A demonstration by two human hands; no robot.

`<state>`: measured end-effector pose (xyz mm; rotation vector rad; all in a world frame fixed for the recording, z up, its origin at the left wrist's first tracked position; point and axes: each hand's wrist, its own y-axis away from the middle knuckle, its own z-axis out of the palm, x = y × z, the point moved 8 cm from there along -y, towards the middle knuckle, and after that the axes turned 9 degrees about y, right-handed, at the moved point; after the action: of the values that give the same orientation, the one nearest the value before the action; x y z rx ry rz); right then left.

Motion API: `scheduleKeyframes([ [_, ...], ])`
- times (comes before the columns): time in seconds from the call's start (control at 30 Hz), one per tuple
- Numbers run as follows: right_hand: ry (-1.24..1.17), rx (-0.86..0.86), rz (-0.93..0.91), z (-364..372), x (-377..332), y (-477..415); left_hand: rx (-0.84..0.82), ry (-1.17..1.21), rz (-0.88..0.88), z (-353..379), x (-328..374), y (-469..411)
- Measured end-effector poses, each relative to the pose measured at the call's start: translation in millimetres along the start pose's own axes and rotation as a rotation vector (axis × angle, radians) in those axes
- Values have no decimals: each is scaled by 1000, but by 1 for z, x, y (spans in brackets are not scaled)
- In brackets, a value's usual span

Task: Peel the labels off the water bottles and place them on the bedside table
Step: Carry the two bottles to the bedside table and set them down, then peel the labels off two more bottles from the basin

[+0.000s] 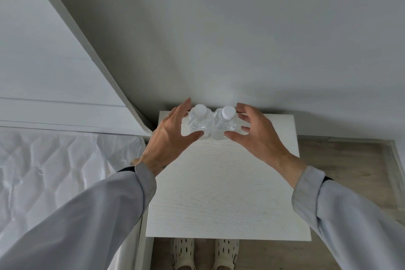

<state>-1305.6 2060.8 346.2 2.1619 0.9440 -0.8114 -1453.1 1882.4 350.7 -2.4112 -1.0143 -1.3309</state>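
Two clear, label-free water bottles with white caps stand side by side, touching, at the back of the white bedside table (219, 193), close to the wall. My left hand (168, 136) cups the left bottle (198, 124) with spread, fairly straight fingers; its thumb tip touches the bottle's lower front. My right hand (254, 136) mirrors it around the right bottle (225, 126), thumb against the bottle's front and loosely bent fingers beside its cap and shoulder. A gap shows between each palm and its bottle.
A mattress wrapped in clear plastic (54, 171) lies to the left of the table, under a white headboard (43, 61). The grey wall (241, 39) rises right behind the bottles. Wood floor (350, 171) lies to the right; my feet in perforated shoes (203, 252) stand at the table's front edge.
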Motion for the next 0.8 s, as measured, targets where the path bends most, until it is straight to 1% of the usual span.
scheduleKeyframes([
  [0.13, 114, 5, 3, -38, -42, 38, 12, -23, -16, -40, 46, 27],
  [0.23, 201, -18, -15, -71, -86, 74, 11, -99, 5, -76, 94, 52],
  [0.33, 307, -46, -87, -107, -145, 111, 7, -151, 28, -119, 152, 87],
  [0.43, 398, -84, -174, -132, -204, 139, 52, -195, 52, -161, 203, 123],
  [0.5, 437, -126, -250, -145, -247, 161, 107, -240, 52, -194, 236, 157],
  [0.6, 521, -192, -408, -155, -308, 201, 214, -314, 4, -235, 277, 220],
  [0.73, 598, -278, -660, -148, -380, 263, 358, -399, -169, -273, 312, 322],
  [0.8, 616, -332, -755, -135, -409, 301, 411, -420, -271, -283, 325, 382],
])
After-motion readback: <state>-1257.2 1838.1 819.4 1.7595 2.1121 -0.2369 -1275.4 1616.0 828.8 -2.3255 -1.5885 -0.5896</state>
